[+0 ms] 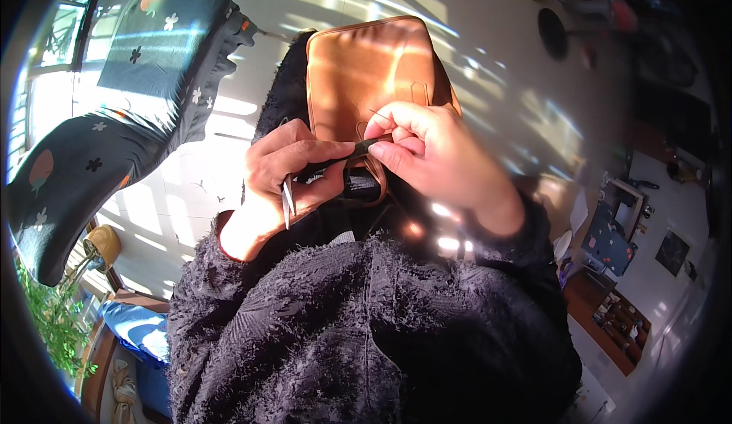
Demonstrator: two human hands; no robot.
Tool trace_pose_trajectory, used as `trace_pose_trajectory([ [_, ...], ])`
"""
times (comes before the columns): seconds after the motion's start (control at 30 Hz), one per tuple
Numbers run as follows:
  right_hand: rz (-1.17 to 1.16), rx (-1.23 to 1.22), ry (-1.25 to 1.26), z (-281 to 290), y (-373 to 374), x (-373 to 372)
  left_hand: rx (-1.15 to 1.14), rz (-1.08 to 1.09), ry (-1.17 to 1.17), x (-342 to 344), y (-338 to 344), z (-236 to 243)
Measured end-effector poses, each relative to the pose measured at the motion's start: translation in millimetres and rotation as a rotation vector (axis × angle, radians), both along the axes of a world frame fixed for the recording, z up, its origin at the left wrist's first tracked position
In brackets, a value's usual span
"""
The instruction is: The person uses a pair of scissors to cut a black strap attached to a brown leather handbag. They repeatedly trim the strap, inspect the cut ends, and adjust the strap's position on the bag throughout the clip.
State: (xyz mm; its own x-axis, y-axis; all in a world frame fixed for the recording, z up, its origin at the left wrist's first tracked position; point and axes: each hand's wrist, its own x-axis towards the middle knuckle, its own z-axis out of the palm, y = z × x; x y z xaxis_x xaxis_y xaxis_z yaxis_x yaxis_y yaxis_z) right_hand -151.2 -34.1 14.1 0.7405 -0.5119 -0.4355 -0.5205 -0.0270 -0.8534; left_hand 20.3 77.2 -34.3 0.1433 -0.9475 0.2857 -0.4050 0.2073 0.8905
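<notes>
Bag (366, 62), tan, round-cornered, streaked with sunlight; strip (365, 148), black, narrow, pinched at the bag's near end; strap (382, 178), brown, slim, looped below the strip; tool (287, 195), metal, two-pronged, left of the strip, tips pointing down

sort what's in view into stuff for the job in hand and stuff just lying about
Job:
dark strip, held by the left hand, right hand at its end
silver blades, probably scissors
tan bag on lap

Lying about:
flower-patterned chair cover
blue cloth
leafy plant

Free room lies between patterned seat (133, 92) and dark fluffy cloth (286, 77), but metal blades (289, 201) jut below the left grip (286, 163).
</notes>
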Motion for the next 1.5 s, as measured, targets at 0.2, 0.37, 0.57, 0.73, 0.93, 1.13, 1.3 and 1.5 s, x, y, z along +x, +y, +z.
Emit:
trace_pose_trajectory([
  [0.2, 0.062, -0.125, 0.037, 10.6, 0.1, 4.6, 0.011, -0.01, 0.037, 0.8, -0.4, 1.3],
  [0.37, 0.087, -0.148, -0.02, 5.3, -3.3, 0.8, 0.02, 0.038, 0.108, 3.0, 1.5, -5.7],
  [0.57, -0.056, -0.073, -0.071, 1.7, -1.5, 1.9, 0.336, 0.064, 0.449, 4.1, 9.0, -12.1],
  [0.73, -0.037, -0.192, -0.026, -0.8, 1.8, 4.7, 0.431, 0.011, 0.499, 3.5, 4.1, -3.9],
  [0.93, -0.028, -0.285, -0.027, -14.1, 1.3, 1.5, 0.115, -0.027, 0.093, 4.1, 5.1, -2.9],
  [1.13, -0.149, -0.193, -0.302, -40.8, 6.5, -11.0, -0.277, -0.092, -0.422, 7.5, 0.1, 4.4],
  [1.3, -0.12, -0.207, -0.317, -30.5, 3.2, -9.3, -0.299, -0.07, -0.371, 8.4, 1.5, 1.4],
  [1.5, -0.115, -0.238, -0.246, -21.3, -8.4, -2.8, 0.083, -0.038, 0.018, 7.1, -1.1, 13.1],
])
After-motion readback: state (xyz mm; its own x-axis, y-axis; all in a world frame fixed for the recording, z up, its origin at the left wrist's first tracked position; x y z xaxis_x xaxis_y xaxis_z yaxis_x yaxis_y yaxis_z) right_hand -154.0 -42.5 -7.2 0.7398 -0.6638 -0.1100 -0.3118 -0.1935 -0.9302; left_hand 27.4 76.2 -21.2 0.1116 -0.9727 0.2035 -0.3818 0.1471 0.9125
